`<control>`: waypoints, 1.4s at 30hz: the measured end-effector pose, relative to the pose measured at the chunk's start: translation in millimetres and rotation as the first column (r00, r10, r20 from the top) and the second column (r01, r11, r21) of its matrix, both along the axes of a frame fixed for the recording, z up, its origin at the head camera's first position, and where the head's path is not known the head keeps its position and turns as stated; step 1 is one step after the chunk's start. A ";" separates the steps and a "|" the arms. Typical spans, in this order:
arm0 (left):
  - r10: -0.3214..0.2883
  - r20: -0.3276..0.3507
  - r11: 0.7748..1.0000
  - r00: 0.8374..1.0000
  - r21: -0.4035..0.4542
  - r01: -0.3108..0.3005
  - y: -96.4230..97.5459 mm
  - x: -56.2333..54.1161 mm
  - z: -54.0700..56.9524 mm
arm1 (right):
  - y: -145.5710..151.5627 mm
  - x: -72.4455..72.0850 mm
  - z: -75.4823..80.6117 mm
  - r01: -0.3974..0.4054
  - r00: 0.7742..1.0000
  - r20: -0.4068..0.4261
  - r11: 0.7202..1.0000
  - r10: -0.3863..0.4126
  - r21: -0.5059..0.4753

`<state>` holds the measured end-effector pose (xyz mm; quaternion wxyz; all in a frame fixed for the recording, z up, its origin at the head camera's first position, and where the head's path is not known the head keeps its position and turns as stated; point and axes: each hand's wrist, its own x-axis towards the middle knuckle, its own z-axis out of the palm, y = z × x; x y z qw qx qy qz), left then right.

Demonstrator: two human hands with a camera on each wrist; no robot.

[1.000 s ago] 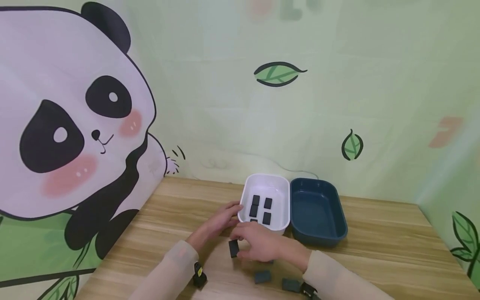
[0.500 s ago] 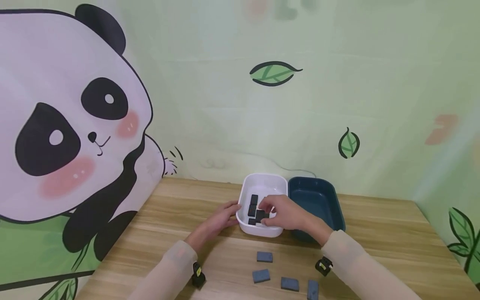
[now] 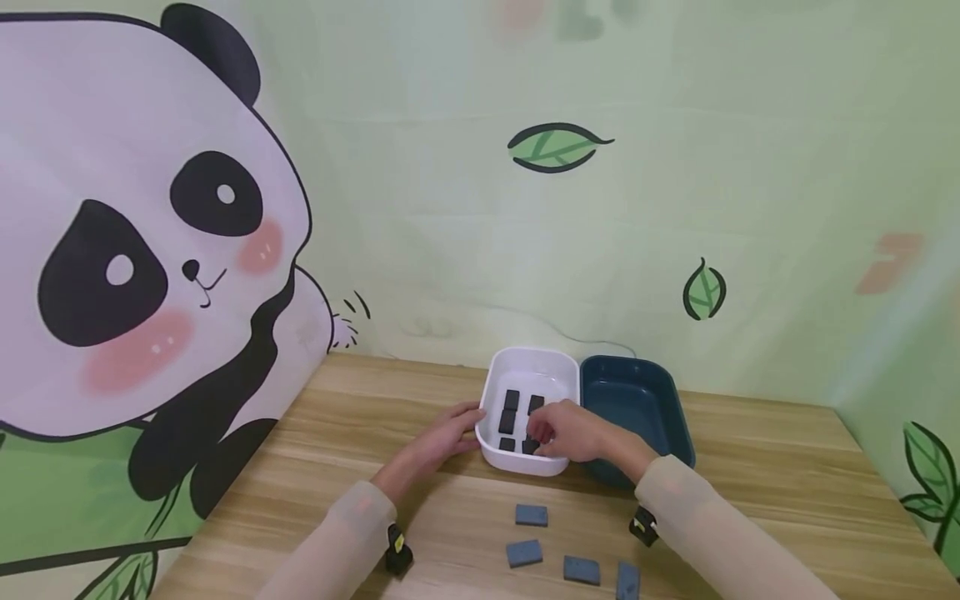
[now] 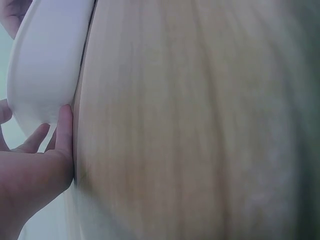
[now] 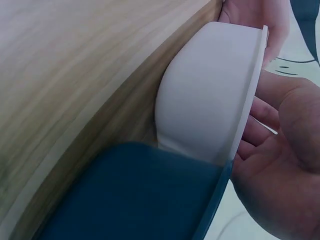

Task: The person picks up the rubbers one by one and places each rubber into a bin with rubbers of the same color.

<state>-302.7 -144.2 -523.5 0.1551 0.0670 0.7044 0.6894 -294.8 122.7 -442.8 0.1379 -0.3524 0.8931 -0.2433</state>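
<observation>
Gripping one white tray (image 3: 525, 464), left fingers (image 4: 64, 125) sit beyond four loose blocks (image 3: 531, 516), right fingers (image 5: 263, 112) pinching another block (image 3: 528, 447).

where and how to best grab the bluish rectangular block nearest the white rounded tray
The block is probably best pinched from above by its long edges: it lies flat on the wooden table, one long side facing the tray, nothing over it.

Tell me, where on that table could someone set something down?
Bare wood lies right of the blue bin, and left of the left hand. The blue bin's visible floor and the white bin's far end look free. Crowded: the white bin's near part, with black blocks and the right hand, and the wood before the bins, where four grey-blue blocks lie.
</observation>
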 end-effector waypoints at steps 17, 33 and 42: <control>0.003 -0.007 1.000 1.000 -0.001 -0.003 -0.3 -0.1 3.5 | -12.6 -12.9 -0.6 -0.039 0.996 0.086 0.999 0.036 0.035; -0.007 0.002 1.000 1.000 0.001 0.007 -1.2 0.4 1.0 | -16.5 -12.1 -16.0 -0.012 0.998 -0.056 0.997 0.016 0.071; -0.009 -0.002 1.000 1.000 0.001 0.009 -1.0 0.1 1.8 | -15.8 -9.9 -11.2 0.037 0.998 -0.056 0.994 -0.031 0.105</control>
